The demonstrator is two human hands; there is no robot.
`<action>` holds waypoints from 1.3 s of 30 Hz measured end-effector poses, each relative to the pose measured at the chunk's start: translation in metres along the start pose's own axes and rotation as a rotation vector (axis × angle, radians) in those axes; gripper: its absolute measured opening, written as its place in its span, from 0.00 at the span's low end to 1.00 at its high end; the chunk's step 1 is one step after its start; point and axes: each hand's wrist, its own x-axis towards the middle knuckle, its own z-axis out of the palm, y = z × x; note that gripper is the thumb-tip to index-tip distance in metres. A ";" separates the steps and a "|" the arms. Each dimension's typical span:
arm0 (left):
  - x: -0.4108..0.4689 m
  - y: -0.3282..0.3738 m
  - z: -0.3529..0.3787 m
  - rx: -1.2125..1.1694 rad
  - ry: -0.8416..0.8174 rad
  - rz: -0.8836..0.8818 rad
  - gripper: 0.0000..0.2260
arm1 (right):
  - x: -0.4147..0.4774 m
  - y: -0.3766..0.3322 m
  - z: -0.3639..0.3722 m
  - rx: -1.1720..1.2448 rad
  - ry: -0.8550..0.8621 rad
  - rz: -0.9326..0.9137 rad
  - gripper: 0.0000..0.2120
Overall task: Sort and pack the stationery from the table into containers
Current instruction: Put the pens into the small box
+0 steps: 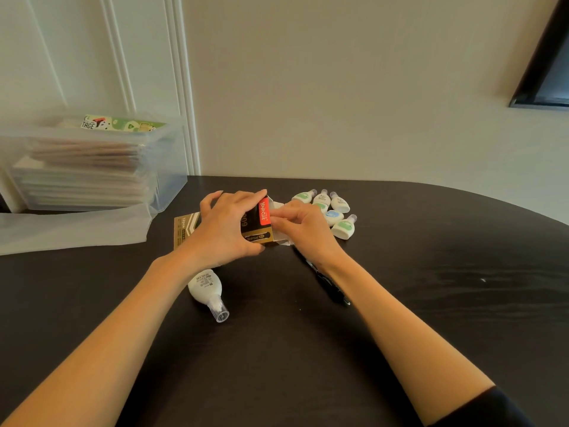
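A gold, black and red cardboard box (257, 224) lies on the dark table (431, 272), its end flaps open toward the right. My left hand (226, 224) grips the box from above. At the box's open end my right hand (300, 224) has its fingers curled on the white flap. Several white correction-tape dispensers (334, 211) with green or blue labels lie just right of the box. Another white dispenser (207, 288) with a clear cap lies under my left wrist. A black pen (331, 288) lies partly under my right forearm.
A clear plastic bin (92, 167) stacked with flat packets stands at the back left against the wall. Its translucent lid (70, 229) lies flat in front of it. A dark frame (545, 72) hangs on the wall at the upper right.
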 end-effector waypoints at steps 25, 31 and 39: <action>0.001 -0.009 -0.007 -0.199 -0.122 -0.099 0.36 | -0.016 0.011 -0.053 -0.403 -0.355 0.518 0.09; 0.011 -0.015 -0.014 -0.260 -0.161 -0.120 0.35 | -0.017 -0.006 -0.072 0.117 0.005 0.337 0.08; 0.022 -0.015 -0.020 -0.358 -0.218 -0.153 0.35 | -0.015 -0.020 -0.067 -0.060 -0.068 0.243 0.11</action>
